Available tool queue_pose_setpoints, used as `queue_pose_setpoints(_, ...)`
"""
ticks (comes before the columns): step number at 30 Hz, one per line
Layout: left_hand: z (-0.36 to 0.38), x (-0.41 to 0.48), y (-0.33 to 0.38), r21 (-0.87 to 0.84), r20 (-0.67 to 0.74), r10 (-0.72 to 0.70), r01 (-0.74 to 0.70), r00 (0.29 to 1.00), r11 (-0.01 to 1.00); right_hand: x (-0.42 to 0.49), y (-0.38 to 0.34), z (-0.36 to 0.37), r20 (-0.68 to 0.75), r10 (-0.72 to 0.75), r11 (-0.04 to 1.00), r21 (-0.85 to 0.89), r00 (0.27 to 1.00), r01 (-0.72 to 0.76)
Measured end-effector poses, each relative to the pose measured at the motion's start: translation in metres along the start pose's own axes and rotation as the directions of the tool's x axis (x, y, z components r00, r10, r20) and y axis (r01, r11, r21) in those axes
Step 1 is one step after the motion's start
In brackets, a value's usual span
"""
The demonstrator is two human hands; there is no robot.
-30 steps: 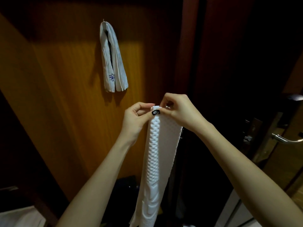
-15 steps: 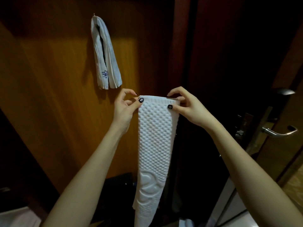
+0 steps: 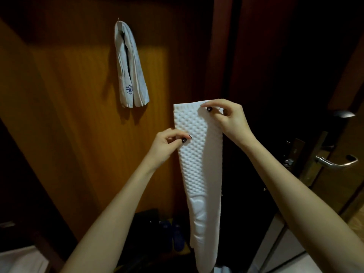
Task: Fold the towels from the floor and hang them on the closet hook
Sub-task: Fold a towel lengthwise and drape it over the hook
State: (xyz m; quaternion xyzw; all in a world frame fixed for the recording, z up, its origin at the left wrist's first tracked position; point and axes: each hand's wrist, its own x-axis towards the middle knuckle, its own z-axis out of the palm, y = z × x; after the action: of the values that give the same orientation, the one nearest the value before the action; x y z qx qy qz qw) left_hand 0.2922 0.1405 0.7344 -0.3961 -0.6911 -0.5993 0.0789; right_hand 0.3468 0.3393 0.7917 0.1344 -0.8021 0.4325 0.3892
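Observation:
A white bumpy towel (image 3: 201,164) hangs lengthwise in front of me, folded into a long strip. My right hand (image 3: 229,119) pinches its top right corner. My left hand (image 3: 169,144) pinches its left edge a little below the top. A grey-white towel with a blue mark (image 3: 130,69) hangs folded over a small hook (image 3: 119,19) on the wooden closet panel (image 3: 69,115), up and to the left of my hands.
A dark doorway gap lies behind the held towel. A door with a metal lever handle (image 3: 334,163) stands at the right. Dark blue shoes (image 3: 173,235) sit on the floor below. Something white (image 3: 21,261) shows at the lower left corner.
The towel went from edge-on to spread flat at its top. My left hand then slid from the top left corner down the left edge, while my right hand kept the top.

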Motion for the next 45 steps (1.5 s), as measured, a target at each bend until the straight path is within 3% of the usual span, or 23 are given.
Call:
queue_pose_setpoints(6, 0.022, 0.007, -0.006, 0.1, 0.208, 0.062, -0.084, 0.976, 0.991, 0.005, 0.007, -0.02, -0.112, 0.047, 0.999, -0.005, 0.993, -0.048)
queue_pose_setpoints(11, 0.043, 0.01, -0.011, -0.045, 0.175, 0.053, -0.046, 0.983, 0.998, 0.005, 0.014, -0.036, -0.167, 0.092, 0.995, -0.022, 0.982, -0.097)
queue_pose_setpoints(15, 0.06, 0.016, -0.005, 0.109, 0.372, 0.141, -0.194, 0.918, 0.975, 0.009, 0.01, -0.05, -0.196, 0.151, 0.988, 0.018, 0.969, -0.151)
queue_pose_setpoints(21, 0.057, 0.036, 0.003, -0.03, 0.31, 0.177, -0.176, 0.934, 0.984, -0.006, 0.008, -0.072, -0.032, 0.17, 0.975, 0.15, 0.985, -0.163)
queue_pose_setpoints(25, 0.051, 0.054, 0.013, -0.067, 0.309, 0.22, -0.21, 0.925, 0.975, -0.029, 0.014, -0.058, 0.079, 0.155, 0.981, 0.105, 0.985, -0.163)
queue_pose_setpoints(32, 0.034, 0.058, 0.009, -0.137, 0.214, 0.234, -0.208, 0.948, 0.969, -0.037, 0.005, -0.048, 0.044, 0.083, 0.996, 0.01, 0.996, -0.083)
queue_pose_setpoints(38, 0.023, 0.058, 0.006, -0.131, 0.2, 0.206, -0.182, 0.958, 0.974, -0.021, 0.002, -0.035, 0.073, 0.102, 0.976, 0.186, 0.992, -0.114)
queue_pose_setpoints(42, 0.017, 0.056, 0.003, -0.305, 0.164, 0.189, -0.132, 0.968, 0.943, -0.008, -0.005, -0.035, 0.078, 0.071, 0.987, 0.142, 0.994, -0.082)
queue_pose_setpoints(45, 0.012, 0.054, 0.001, -0.39, 0.067, 0.057, -0.026, 0.996, 0.92, 0.004, -0.01, -0.031, 0.099, 0.007, 0.996, 0.086, 0.995, -0.015)
